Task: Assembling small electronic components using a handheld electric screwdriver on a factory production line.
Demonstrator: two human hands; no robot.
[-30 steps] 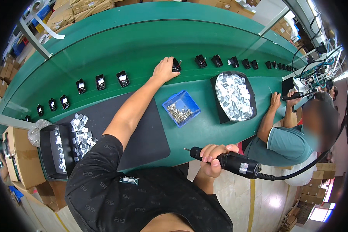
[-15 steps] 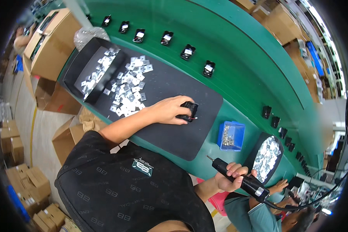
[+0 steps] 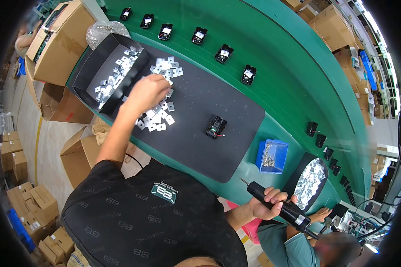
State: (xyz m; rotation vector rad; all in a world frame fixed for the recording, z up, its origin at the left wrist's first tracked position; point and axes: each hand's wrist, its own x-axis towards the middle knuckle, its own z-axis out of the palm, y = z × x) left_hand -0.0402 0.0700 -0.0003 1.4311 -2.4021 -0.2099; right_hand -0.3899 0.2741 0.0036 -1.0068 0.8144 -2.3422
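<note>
My left hand [image 3: 148, 92] is over the loose pile of small silvery square plates with holes [image 3: 158, 116], its fingers curled together. A pale plate edge shows by the fingertips, but I cannot tell whether it is gripped. On the black mat [image 3: 194, 151] lies a small open black housing [image 3: 216, 127] with a green board and thin red and white wires, apart from both hands. In my right hand [image 3: 268, 204] is a black electric screwdriver [image 3: 294, 214], gripped round its body, its bit pointing up and left, below the blue bin of screws [image 3: 272, 156].
A black tray [image 3: 87, 82] with more plates stands at the left. Black housings [image 3: 248, 74] sit spaced along the green conveyor [image 3: 276, 89]. At the right are another tray of plates [image 3: 309, 184] and a co-worker's hand [image 3: 321, 214]. Cartons [image 3: 60, 49] stand to the left.
My left hand has let go of the black housing and moved left to the plate pile. The housing stays on the mat, its inside now showing. The screwdriver is nearly still.
</note>
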